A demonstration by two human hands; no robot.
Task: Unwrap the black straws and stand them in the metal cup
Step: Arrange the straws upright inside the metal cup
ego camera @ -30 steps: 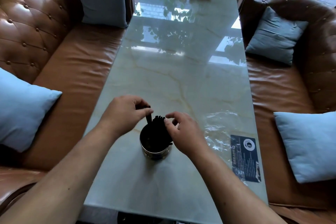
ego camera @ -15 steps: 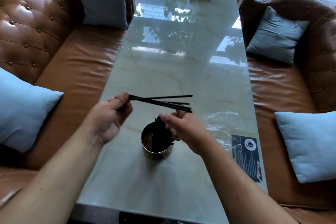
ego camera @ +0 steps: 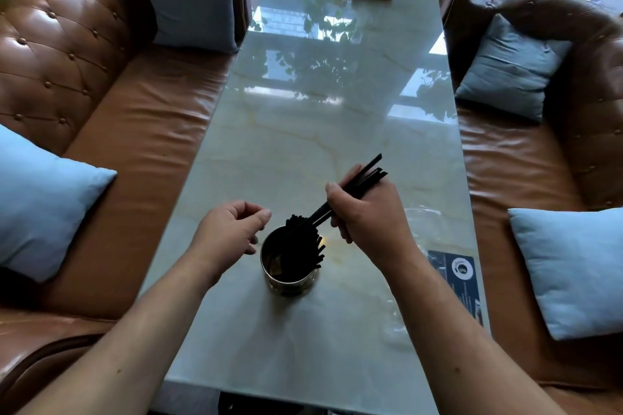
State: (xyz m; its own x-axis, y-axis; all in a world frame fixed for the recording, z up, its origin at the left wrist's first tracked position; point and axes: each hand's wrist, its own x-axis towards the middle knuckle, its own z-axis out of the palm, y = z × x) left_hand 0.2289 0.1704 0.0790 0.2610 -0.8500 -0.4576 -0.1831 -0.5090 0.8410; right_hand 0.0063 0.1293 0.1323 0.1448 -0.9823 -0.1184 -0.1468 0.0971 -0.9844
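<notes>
Your left hand [ego camera: 232,229] hovers just beside the left rim of the cup [ego camera: 291,283]. Its fingers are loosely curled, thumb tip near the forefinger, with nothing visible between them. The cup stands upright on the table [ego camera: 320,128], near your edge. A dark clump of straws [ego camera: 300,246] already leans in it, some tips poking over the right rim.

Your right hand [ego camera: 367,216] has its fingers and thumb clamped on a small bundle [ego camera: 367,169] of loose black straws. The bundle is tilted, with its lower ends at the cup's mouth and its upper ends pointing up and away to the right. Further right, the clear wrapper [ego camera: 462,274] with its dark label lies flat on the table.

These straws look very light, thin and smooth, so they will probably fan apart or slide if your grip eases. They should be stiff enough lengthwise but would kink under a hard pinch. Holding them near the middle, as you do, seems best. The cup looks light too, so steady its wall with your left hand.
</notes>
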